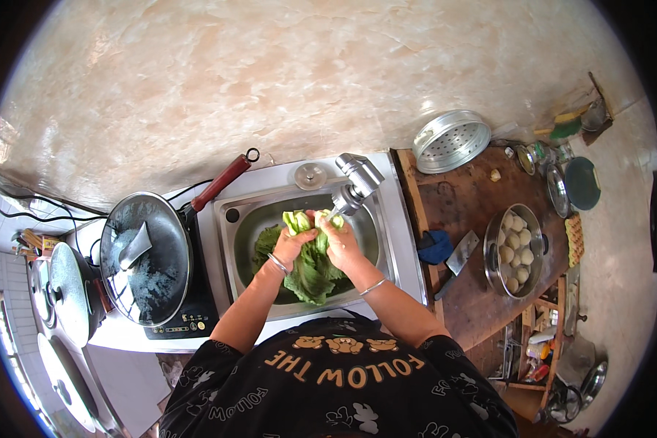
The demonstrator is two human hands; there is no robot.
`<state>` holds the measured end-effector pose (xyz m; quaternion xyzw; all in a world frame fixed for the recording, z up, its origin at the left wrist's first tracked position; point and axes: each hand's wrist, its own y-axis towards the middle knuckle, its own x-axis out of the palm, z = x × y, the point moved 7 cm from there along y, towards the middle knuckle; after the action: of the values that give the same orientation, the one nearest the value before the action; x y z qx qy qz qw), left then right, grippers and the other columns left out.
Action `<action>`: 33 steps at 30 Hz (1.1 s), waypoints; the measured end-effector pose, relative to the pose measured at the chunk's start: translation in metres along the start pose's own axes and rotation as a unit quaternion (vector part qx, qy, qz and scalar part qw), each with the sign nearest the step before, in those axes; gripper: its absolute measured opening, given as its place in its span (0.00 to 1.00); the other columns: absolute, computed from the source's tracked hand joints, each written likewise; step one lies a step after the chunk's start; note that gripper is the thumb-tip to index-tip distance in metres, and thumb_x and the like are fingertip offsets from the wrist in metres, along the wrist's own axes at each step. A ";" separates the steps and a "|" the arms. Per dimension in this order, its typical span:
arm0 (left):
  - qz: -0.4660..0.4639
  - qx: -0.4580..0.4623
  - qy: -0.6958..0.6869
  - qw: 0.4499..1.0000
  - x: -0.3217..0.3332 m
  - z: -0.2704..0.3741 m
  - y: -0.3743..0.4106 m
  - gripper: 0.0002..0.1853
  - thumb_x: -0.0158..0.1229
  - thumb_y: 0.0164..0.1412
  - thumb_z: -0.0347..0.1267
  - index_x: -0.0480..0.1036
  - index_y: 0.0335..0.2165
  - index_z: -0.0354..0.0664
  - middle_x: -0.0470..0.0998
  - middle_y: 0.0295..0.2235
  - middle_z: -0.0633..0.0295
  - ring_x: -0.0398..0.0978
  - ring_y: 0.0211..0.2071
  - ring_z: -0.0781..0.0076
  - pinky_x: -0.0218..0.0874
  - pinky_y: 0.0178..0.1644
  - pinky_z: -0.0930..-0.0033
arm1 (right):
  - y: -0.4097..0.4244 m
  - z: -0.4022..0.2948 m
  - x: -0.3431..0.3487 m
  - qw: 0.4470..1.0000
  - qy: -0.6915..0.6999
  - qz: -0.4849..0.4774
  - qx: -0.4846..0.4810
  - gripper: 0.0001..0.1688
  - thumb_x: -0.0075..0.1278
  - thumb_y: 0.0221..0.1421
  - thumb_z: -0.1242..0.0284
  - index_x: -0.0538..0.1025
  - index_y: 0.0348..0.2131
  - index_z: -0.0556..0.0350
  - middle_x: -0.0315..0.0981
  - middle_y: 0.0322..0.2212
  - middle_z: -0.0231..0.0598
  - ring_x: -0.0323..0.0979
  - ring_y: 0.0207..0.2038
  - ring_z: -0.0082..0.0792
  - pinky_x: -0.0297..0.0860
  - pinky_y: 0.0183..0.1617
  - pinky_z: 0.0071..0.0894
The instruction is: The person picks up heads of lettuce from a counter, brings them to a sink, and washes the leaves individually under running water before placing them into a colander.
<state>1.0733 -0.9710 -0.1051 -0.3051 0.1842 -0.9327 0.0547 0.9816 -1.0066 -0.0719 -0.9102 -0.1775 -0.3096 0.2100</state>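
Observation:
Over a stainless steel sink (227, 263), my left hand (290, 246) and my right hand (340, 241) hold leafy green lettuce (313, 276) between them. Its pale cut stem ends point up towards the wall, while the leaves hang down towards me. The right hand is just below the chrome faucet (356, 186), whose spout points down at it. More green leaves (267, 241) lie in the basin to the left of my left hand. Some fingertips are hidden behind the stems.
Left of the sink, a lidded wok (145, 290) with a red handle (219, 183) sits on an induction cooker (202, 320). On the wooden table (454, 197) at right are a cleaver (462, 254), a blue cloth (434, 246), a steel pot of round pale items (517, 249) and a perforated steamer (451, 141).

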 end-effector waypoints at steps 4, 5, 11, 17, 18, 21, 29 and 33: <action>0.088 0.181 0.398 0.895 0.028 0.012 -0.008 0.25 0.62 0.42 0.29 0.65 0.41 0.36 0.71 0.36 0.62 0.67 0.37 0.78 0.59 0.41 0.74 | 0.008 0.017 -0.036 0.988 -0.015 0.151 0.006 0.11 0.47 0.50 0.74 0.70 0.35 0.59 0.71 0.32 0.34 0.68 0.35 0.26 0.64 0.41 0.24; 0.107 0.187 0.493 0.843 0.033 0.015 -0.011 0.26 0.63 0.39 0.28 0.65 0.41 0.36 0.72 0.35 0.61 0.67 0.36 0.78 0.60 0.40 0.74 | 0.009 0.022 -0.043 0.986 -0.026 0.162 0.006 0.11 0.47 0.50 0.74 0.70 0.36 0.58 0.70 0.32 0.34 0.68 0.35 0.26 0.64 0.41 0.25; 0.062 0.075 0.146 0.985 0.003 0.013 -0.002 0.13 0.58 0.40 0.21 0.72 0.31 0.36 0.74 0.30 0.65 0.71 0.30 0.77 0.63 0.35 0.75 | -0.007 0.021 -0.029 0.992 0.021 0.117 0.044 0.14 0.47 0.50 0.74 0.69 0.39 0.55 0.68 0.37 0.33 0.65 0.41 0.28 0.62 0.46 0.32; 0.108 0.042 0.005 0.993 -0.014 0.007 -0.009 0.11 0.53 0.42 0.22 0.71 0.31 0.35 0.74 0.28 0.63 0.71 0.30 0.75 0.62 0.38 0.71 | 0.000 0.009 -0.029 0.987 0.120 0.105 0.031 0.14 0.45 0.52 0.73 0.67 0.38 0.61 0.68 0.37 0.42 0.69 0.38 0.36 0.66 0.43 0.40; 0.081 0.004 0.000 0.997 -0.007 0.008 -0.014 0.13 0.53 0.43 0.22 0.70 0.33 0.36 0.74 0.29 0.64 0.71 0.33 0.74 0.61 0.40 0.73 | 0.001 0.010 -0.035 0.984 0.109 0.134 0.033 0.14 0.45 0.52 0.71 0.66 0.37 0.64 0.68 0.36 0.46 0.70 0.37 0.40 0.68 0.41 0.42; -0.010 0.076 0.042 0.996 0.007 0.012 -0.013 0.14 0.53 0.43 0.22 0.71 0.34 0.37 0.74 0.30 0.65 0.71 0.33 0.74 0.61 0.40 0.73 | 0.002 0.008 -0.037 0.989 0.087 0.114 0.023 0.15 0.45 0.52 0.70 0.67 0.37 0.64 0.68 0.35 0.47 0.70 0.37 0.41 0.69 0.40 0.40; 0.103 0.112 0.048 0.987 -0.007 0.000 -0.017 0.12 0.55 0.41 0.19 0.72 0.30 0.39 0.73 0.28 0.68 0.70 0.30 0.79 0.61 0.36 0.77 | 0.001 0.001 -0.013 0.989 0.148 0.014 -0.005 0.30 0.34 0.38 0.88 0.58 0.47 0.63 0.63 0.42 0.51 0.63 0.47 0.44 0.61 0.51 0.40; 0.076 0.156 0.144 0.974 0.003 0.004 -0.019 0.09 0.55 0.42 0.19 0.72 0.27 0.38 0.73 0.25 0.69 0.70 0.27 0.81 0.62 0.33 0.78 | 0.004 0.007 -0.022 0.995 0.010 0.080 -0.062 0.26 0.34 0.41 0.89 0.63 0.44 0.64 0.67 0.38 0.47 0.66 0.43 0.40 0.61 0.50 0.36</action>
<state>1.0733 -0.9555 -0.0934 -0.1400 0.0650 -0.9773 0.1453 0.9707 -1.0107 -0.0924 -0.9296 -0.0824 -0.3117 0.1786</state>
